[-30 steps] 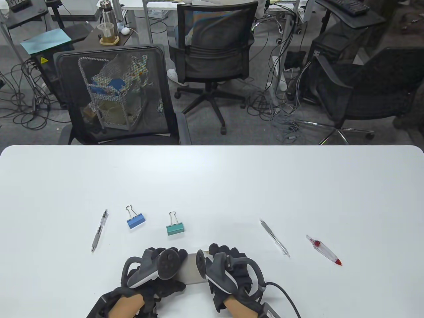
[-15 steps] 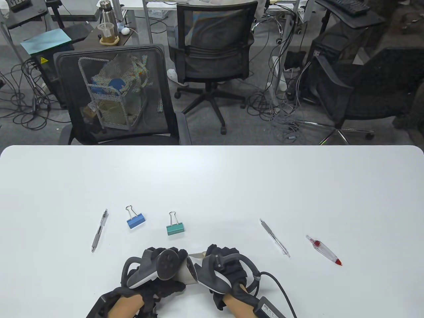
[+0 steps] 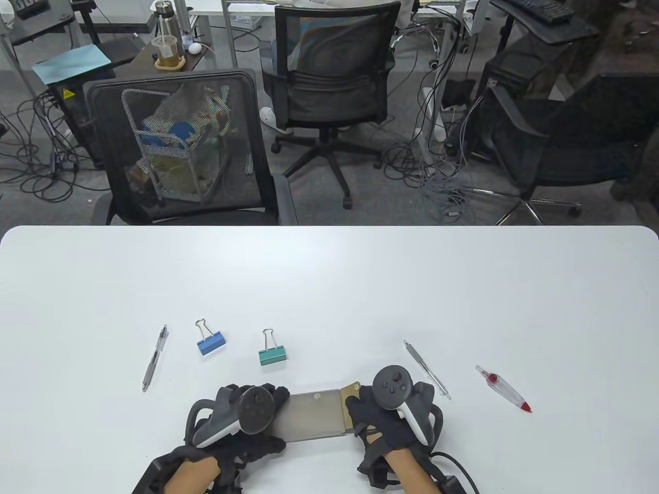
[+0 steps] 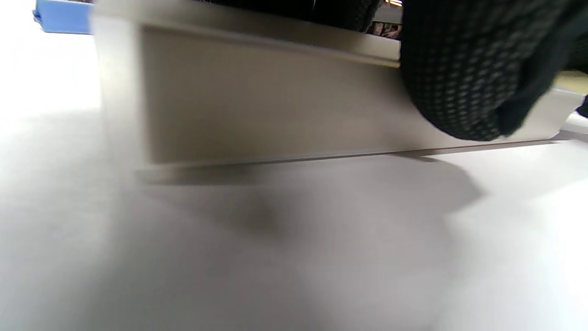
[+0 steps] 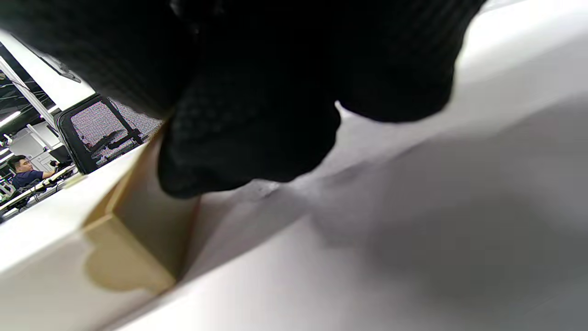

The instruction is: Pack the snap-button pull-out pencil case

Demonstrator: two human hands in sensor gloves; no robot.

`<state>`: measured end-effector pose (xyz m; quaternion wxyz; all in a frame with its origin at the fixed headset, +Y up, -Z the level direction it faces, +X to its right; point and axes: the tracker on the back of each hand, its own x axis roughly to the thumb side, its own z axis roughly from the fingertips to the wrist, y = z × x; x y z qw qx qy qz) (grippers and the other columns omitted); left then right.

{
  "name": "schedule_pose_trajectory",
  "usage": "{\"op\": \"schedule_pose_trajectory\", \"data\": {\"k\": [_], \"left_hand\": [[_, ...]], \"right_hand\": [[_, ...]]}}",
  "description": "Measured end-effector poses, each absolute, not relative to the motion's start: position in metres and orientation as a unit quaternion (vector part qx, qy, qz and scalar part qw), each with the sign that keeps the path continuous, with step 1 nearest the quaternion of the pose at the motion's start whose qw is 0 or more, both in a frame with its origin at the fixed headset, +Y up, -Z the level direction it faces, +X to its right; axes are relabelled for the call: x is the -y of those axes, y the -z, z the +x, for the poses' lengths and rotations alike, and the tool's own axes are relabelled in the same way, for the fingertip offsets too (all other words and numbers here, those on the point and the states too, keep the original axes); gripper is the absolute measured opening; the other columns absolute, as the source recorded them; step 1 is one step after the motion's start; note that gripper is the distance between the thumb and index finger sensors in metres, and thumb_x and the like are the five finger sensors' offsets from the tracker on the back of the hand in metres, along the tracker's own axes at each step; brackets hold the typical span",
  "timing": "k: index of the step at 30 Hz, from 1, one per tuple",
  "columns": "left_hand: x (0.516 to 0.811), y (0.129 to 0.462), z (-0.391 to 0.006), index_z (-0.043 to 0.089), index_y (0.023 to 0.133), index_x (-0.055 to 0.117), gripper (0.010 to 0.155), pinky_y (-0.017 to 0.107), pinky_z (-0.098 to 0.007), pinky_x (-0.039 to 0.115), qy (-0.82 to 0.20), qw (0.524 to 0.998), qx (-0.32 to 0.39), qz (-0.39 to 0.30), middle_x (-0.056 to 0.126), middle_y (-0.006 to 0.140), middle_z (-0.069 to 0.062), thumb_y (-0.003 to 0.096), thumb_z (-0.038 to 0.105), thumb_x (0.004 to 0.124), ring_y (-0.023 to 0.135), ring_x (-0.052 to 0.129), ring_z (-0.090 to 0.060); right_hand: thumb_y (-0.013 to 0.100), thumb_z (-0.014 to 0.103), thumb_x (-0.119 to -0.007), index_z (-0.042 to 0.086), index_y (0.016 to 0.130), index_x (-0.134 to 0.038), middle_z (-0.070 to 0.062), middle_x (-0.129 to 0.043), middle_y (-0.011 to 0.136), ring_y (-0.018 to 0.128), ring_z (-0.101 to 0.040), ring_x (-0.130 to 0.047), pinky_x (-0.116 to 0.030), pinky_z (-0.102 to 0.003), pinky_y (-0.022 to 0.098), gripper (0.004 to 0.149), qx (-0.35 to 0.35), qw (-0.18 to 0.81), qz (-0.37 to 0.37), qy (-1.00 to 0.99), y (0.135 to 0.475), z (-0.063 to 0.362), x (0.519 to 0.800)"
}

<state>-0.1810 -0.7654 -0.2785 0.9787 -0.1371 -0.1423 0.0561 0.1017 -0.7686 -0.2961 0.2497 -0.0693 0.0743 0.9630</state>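
Observation:
The grey pencil case lies flat on the white table near the front edge. A tan inner part with a flap shows at its right end. My left hand holds the case's left end; its grey side fills the left wrist view. My right hand grips the right end at the tan part, also seen in the right wrist view. A pen lies at the left, a silver pen and a red-tipped clear tool at the right.
A blue binder clip and a teal binder clip lie just beyond the case. Black office chairs stand past the table's far edge.
My right hand has moved right, away from the left hand, uncovering the case's top and the tan inner part at its right end. The left hand has stayed put.

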Motion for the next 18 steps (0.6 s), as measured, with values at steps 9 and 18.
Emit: {"op": "schedule_pose_trajectory", "data": {"k": [9,18], "left_hand": [[0.762,0.276,-0.264,0.048,0.106,0.055,0.093,0.086,-0.061,0.038,-0.068,0.981,0.075,-0.166,0.058,0.118,0.015,0.0246,0.055,0.098,0.115,0.064,-0.020],[0.766,0.274,-0.302,0.051,0.106,0.055,0.091,0.086,-0.060,0.036,-0.114,0.975,0.052,-0.184,0.054,0.119,0.020,0.0257,0.051,0.099,0.118,0.056,-0.017]], "right_hand": [[0.039,0.050,-0.082,0.027,0.071,-0.092,0.015,-0.106,0.044,0.026,0.000,-0.103,-0.091,-0.021,0.023,0.041,-0.048,0.241,-0.073,-0.967,0.298,0.113,0.766],[0.039,0.053,-0.080,0.028,0.073,-0.090,0.015,-0.106,0.048,0.029,-0.001,-0.103,-0.091,-0.021,0.026,0.043,-0.047,0.227,-0.052,-0.971,0.295,0.109,0.765]]}}
